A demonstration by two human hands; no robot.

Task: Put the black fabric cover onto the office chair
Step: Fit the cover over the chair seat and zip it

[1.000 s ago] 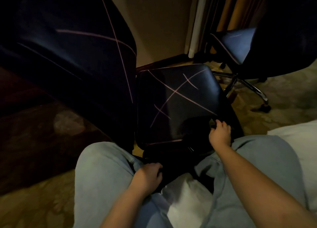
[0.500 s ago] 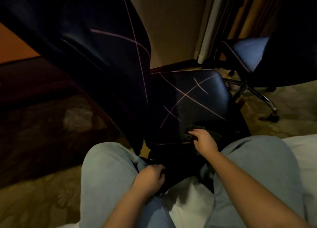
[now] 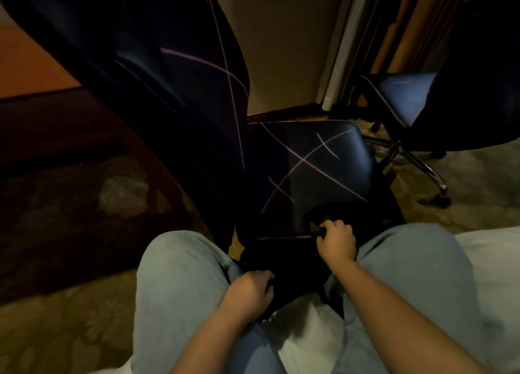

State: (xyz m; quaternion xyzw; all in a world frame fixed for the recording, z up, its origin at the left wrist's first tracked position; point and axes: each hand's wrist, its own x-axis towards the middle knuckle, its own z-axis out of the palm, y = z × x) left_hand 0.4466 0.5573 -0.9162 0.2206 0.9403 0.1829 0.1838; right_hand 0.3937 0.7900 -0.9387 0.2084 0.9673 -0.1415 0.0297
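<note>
The black fabric cover with thin pink lines [image 3: 309, 171] is seen stretched over the seat of the dark office chair [image 3: 157, 64]. Its bunched near edge is gripped by the curled right hand [image 3: 336, 240] at the seat front. Loose fabric lower down, between the knees, is clutched in the left hand [image 3: 249, 292].

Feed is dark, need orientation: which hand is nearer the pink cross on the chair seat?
Right. The right hand grips the black fabric cover at the seat's near edge, below the pink cross; the left hand grips it lower, between the knees.
</note>
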